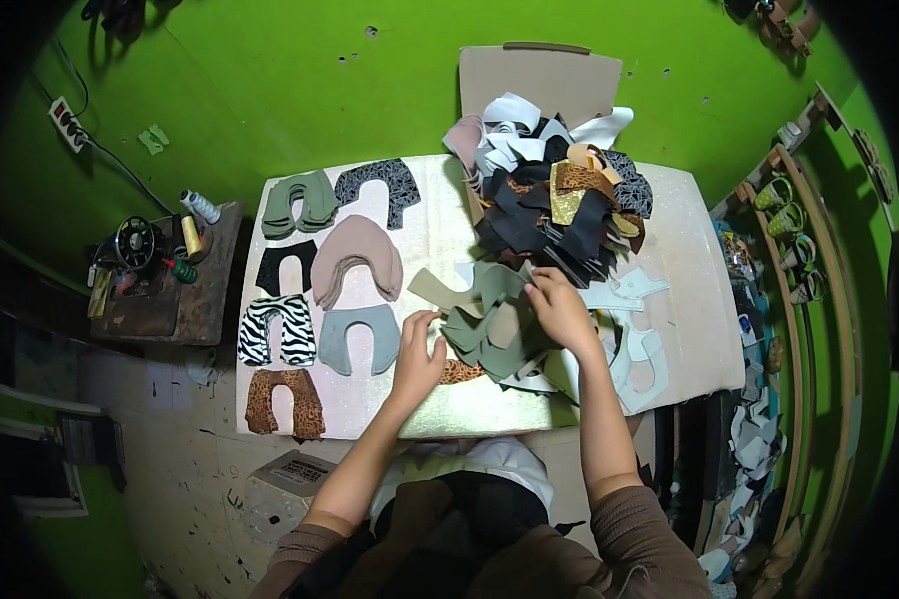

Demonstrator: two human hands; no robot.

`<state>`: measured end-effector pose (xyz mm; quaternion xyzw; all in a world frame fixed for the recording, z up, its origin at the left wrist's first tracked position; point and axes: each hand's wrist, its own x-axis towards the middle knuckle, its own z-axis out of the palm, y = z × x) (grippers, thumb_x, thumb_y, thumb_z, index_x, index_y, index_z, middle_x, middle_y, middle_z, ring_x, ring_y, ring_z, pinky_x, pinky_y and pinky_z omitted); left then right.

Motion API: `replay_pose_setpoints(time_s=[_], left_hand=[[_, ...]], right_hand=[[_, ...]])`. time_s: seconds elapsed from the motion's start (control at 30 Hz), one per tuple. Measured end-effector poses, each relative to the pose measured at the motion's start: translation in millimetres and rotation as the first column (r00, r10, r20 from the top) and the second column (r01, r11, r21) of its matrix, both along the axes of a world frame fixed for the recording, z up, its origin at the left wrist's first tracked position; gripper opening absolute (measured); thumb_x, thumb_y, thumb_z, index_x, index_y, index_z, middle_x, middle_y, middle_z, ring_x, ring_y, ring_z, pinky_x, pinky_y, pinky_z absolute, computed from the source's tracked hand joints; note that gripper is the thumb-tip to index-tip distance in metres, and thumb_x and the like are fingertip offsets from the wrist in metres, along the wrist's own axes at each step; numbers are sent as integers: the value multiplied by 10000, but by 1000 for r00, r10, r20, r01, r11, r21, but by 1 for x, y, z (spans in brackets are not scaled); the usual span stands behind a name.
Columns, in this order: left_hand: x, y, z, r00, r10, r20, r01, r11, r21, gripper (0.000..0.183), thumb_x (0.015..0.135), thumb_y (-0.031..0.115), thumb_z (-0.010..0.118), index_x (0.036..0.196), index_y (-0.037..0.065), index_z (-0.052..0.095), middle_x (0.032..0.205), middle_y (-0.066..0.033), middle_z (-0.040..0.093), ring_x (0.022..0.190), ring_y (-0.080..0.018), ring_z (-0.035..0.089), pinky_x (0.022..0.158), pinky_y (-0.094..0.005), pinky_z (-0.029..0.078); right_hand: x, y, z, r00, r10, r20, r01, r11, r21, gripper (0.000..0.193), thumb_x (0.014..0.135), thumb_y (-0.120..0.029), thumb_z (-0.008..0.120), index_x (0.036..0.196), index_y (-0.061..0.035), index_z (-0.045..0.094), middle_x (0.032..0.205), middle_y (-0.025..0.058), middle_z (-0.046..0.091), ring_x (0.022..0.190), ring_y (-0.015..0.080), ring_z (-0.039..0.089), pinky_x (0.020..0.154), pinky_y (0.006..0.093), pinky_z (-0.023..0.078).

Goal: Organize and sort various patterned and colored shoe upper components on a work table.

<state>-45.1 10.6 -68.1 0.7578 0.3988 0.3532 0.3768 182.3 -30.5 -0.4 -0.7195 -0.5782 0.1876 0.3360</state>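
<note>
Both forearms come in from the lower edge, brown sleeves pushed up. Left hand (417,351) sits at the left edge of a loose heap of olive-green cut pieces (489,314) on the surface (430,215); grip partly closed, fingertips pinching the edge of one green piece. Right hand (561,309) rests on top of the same heap at its right side, fingers curled down onto the fabric; can't tell whether it actually pinches a piece or only presses. So the heap lies directly between and under both grips. Leopard-print scrap (461,371) pokes out just below the heap, near the left hand. Pale blue-white cut pieces (634,344) lie to the right, partly under the right forearm. Behind the heap: mixed pile of black, white and gold pieces (554,190) spilling from a cardboard box (539,75). Left of the hands, sorted stacks: green (300,203), black patterned (378,185), beige (357,258), plain black (285,265), zebra (278,329), grey (360,337), brown spotted (285,401).
</note>
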Motion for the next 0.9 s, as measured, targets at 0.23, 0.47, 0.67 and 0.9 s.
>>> replay_pose_setpoints(time_s=[0.23,0.47,0.67,0.9], left_hand=[[-22,23,9,991,-131,1,131,991,-1,312,811,75,497,1113,13,451,1121,-169,438,1068,-333,450,905,-366,369],[-38,36,14,984,-177,-35,175,984,-41,323,816,95,503,1128,28,459,1139,-162,441,1071,-321,467,904,-360,378],[-39,39,10,974,-213,-77,210,977,-43,300,830,111,494,1112,12,472,1120,-150,455,1023,-266,496,854,-321,400],[-43,41,8,966,-250,-69,240,962,-131,284,834,128,493,1101,31,487,1117,-149,473,990,-297,513,793,-340,432]], right_hand=[[-17,10,10,937,-316,146,304,947,104,263,837,-155,506,1009,29,580,1068,173,526,1000,351,475,866,375,392],[-41,14,2,904,-260,340,186,954,234,433,765,-139,573,1165,-7,473,1053,167,504,980,329,490,845,381,420],[-28,15,-45,890,-235,391,312,939,-144,477,742,-184,614,1170,-23,477,1057,166,524,1002,333,500,852,384,425],[-37,18,-59,829,-74,555,216,957,-196,351,705,-151,632,1036,-53,565,949,152,536,963,319,484,823,403,408]])
